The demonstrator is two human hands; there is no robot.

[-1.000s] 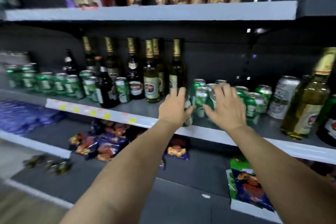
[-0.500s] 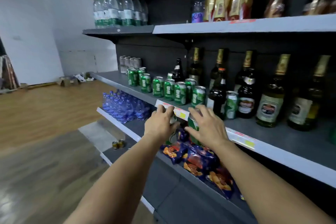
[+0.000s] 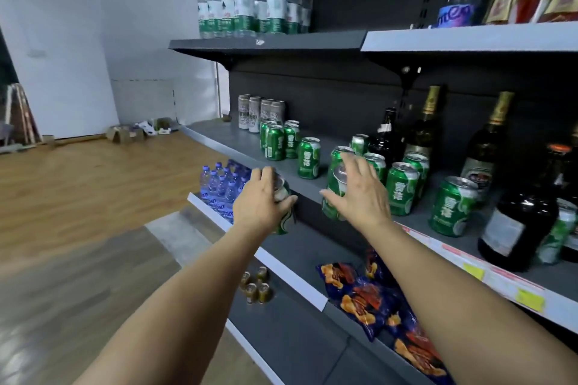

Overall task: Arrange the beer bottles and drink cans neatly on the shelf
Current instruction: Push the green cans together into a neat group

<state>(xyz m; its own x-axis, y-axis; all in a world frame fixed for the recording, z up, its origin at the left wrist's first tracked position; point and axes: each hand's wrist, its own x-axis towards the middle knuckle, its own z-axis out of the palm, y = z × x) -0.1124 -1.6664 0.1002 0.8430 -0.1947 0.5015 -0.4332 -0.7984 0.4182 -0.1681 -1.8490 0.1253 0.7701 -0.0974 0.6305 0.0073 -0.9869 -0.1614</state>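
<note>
My left hand (image 3: 261,200) grips a green drink can (image 3: 285,219) from above, held just in front of the middle shelf's edge (image 3: 237,147). My right hand (image 3: 359,191) holds a second green can (image 3: 333,197) at the shelf's front lip. Several more green cans (image 3: 309,158) stand loosely spaced on that shelf, some in a small cluster (image 3: 278,141) further back. Silver cans (image 3: 261,112) stand at the far left rear. Dark beer bottles (image 3: 483,150) with gold foil necks line the back on the right, and a dark bottle (image 3: 519,219) stands nearer the front.
Water bottles (image 3: 250,0) fill the top shelf. A pack of blue water bottles (image 3: 219,187) and snack bags (image 3: 369,297) lie on the lower shelf, small bottles (image 3: 256,284) below. Wooden floor and cardboard boxes (image 3: 125,133) lie to the left.
Both hands lifted a green can each from the right part of the shelf and carried them left along it. The view swung left with them.
</note>
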